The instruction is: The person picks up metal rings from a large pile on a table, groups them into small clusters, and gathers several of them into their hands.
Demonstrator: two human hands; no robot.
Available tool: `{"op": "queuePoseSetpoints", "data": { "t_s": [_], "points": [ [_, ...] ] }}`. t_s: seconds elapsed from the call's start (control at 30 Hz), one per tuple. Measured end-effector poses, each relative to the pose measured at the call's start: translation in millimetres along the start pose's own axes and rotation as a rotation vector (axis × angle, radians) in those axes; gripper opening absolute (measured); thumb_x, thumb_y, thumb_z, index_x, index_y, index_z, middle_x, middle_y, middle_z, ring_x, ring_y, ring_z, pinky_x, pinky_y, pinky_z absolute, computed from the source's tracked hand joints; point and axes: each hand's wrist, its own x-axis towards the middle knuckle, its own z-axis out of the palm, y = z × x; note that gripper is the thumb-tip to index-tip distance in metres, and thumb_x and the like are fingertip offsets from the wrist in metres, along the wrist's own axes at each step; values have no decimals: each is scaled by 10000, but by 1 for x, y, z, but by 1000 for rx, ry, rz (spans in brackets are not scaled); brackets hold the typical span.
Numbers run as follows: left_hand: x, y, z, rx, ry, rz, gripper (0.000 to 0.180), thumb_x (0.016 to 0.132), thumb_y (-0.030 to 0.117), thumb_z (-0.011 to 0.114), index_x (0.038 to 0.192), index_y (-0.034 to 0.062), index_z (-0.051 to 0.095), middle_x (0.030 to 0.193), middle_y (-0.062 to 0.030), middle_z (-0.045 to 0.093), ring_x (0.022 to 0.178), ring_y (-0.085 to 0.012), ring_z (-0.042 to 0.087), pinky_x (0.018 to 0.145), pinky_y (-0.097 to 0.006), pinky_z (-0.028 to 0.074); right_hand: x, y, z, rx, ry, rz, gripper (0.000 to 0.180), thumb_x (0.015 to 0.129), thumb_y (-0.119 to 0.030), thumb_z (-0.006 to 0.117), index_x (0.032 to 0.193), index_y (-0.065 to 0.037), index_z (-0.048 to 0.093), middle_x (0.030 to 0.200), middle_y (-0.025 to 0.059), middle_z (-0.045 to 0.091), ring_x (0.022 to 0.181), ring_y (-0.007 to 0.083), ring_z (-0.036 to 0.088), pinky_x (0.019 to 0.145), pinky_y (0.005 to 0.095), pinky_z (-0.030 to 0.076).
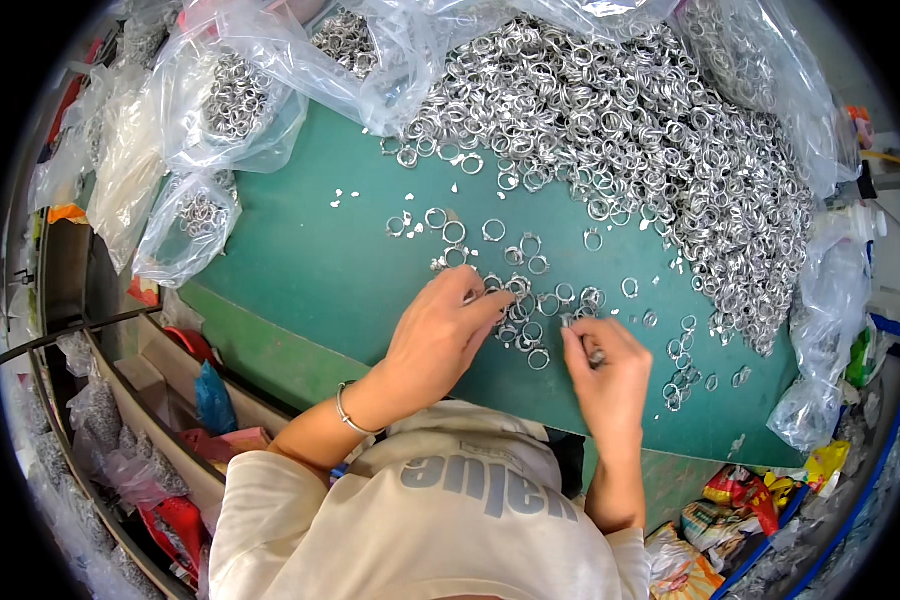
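Loose silver-coloured rings [526, 308] lie in a loose cluster at the centre of the frame, on a green tabletop [310, 220], between and just above the two hands. Left hand [440, 320]: reaches in from lower left, bracelet [342, 408] at wrist; fingers bent, tips at the cluster's left side; gap between thumb and fingers narrow, cannot tell whether a ring is pinched. Right hand [610, 365]: at the cluster's lower right, fingers curled in, narrow grip on grey metal [594, 356]; exact form hidden. Small ring group [682, 365] lies right of this hand, apart from the cluster. Small white pieces [339, 194] scattered left of centre, upper half. Large ring heap [630, 120] fills the upper right. Clear bag [235, 95] containing rings, upper left; smaller bag [195, 225] below it, also with rings. Open drawer [160, 370], lower left; colourful packets [740, 500], lower right.
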Motion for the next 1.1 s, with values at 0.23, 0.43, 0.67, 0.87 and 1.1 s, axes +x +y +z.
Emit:
{"op": "queuePoseSetpoints", "data": {
  "t_s": [0.23, 0.43, 0.67, 0.87, 1.1],
  "points": [
    [0, -1, 2, -20, -10, -98, 261, 747, 46, 704, 997, 45, 629, 826, -87, 492, 666, -237, 488, 588, -343, 418, 3, 24, -14, 1505, -273, 596, 126, 905, -94, 559, 841, 13, 563, 662, 7, 488, 474, 47, 358, 409, 186, 256],
    [-1, -5, -1, 3, 15, -84, 260, 749, 48, 705, 996, 42, 626, 829, -90, 492, 666, -238, 490, 592, -342, 417, 12, 26, -12, 1178, -136, 468, 287, 952, -224, 511, 746, -26, 509, 642, 16, 468, 457, 58, 359, 374, 187, 240],
    [-1, -9, -7, -41, 9, -146, 251, 748, 42, 710, 987, 39, 633, 809, -84, 502, 644, -226, 493, 567, -324, 413, 24, 30, -13, 1929, -335, 745, 428, 985, -325, 408, 639, -73, 383, 624, 21, 355, 457, 98, 340, 299, 187, 291],
    [-9, -13, -14, -76, 65, -208, 260, 738, 16, 711, 985, 38, 634, 798, -77, 504, 646, -220, 497, 566, -316, 415, 23, 34, -11, 1887, -374, 541, 340, 965, -264, 463, 701, -77, 360, 678, 47, 410, 385, 97, 314, 307, 180, 328],
    [-16, -13, -11, -9, 51, -92, 268, 715, -4, 696, 971, 52, 640, 798, -79, 497, 691, -229, 498, 599, -326, 413, 16, 10, 8, 887, -222, 183, 50, 839, -9, 609, 859, 11, 650, 607, 17, 505, 471, 70, 401, 417, 217, 295]
  ]
}}
